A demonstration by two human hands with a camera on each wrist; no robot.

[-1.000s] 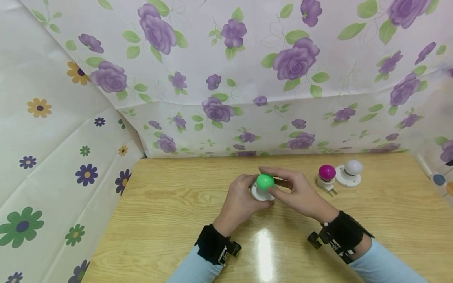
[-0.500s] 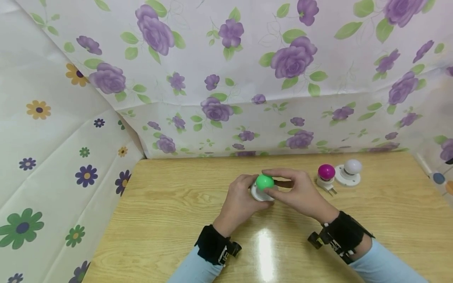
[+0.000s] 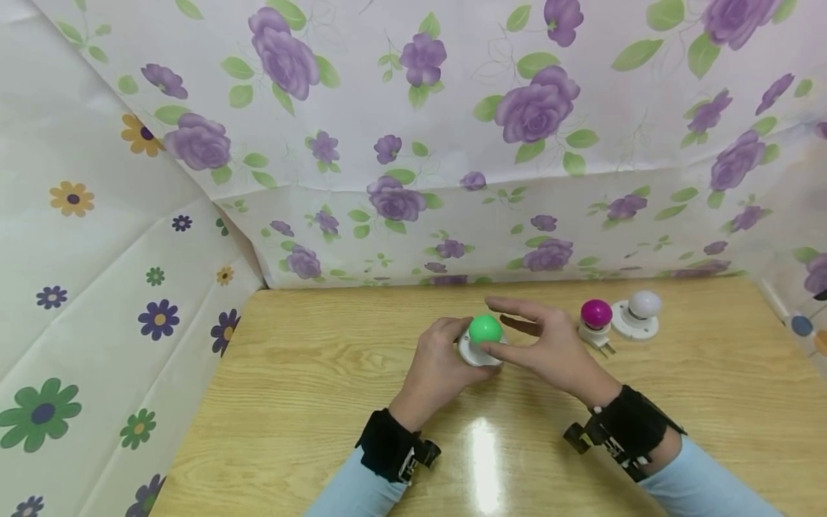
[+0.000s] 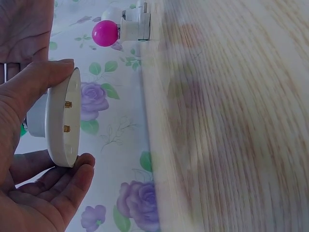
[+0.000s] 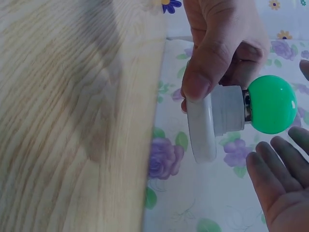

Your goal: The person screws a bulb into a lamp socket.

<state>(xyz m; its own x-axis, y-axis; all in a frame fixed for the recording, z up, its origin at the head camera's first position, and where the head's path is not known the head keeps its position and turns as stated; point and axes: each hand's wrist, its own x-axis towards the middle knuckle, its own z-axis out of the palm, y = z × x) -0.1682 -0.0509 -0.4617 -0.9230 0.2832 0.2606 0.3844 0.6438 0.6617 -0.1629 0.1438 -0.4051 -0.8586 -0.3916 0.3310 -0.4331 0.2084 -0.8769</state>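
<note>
In the head view my left hand [image 3: 438, 368] grips a round white lamp holder [image 5: 203, 130] by its rim, above the table. A green light bulb [image 5: 273, 104] stands in the holder's socket, a strip of its metal base showing. Two brass terminals [image 4: 67, 104] show on the holder's underside in the left wrist view. My right hand [image 3: 554, 350] is beside the green bulb, its fingers spread and extended. Its thumb overlaps the bulb in the head view, while in the right wrist view the fingers are apart from it.
At the back right of the wooden table [image 3: 291, 402] lies a magenta bulb [image 3: 596, 314] in a white plug-in socket [image 3: 594, 336]. Beside it a white bulb [image 3: 645, 305] stands in another round holder [image 3: 636, 329]. Flowered sheeting [image 3: 349, 165] rises behind the table.
The fingers of my right hand have come off the green bulb and spread apart. My left hand still holds the lamp holder in nearly the same place.
</note>
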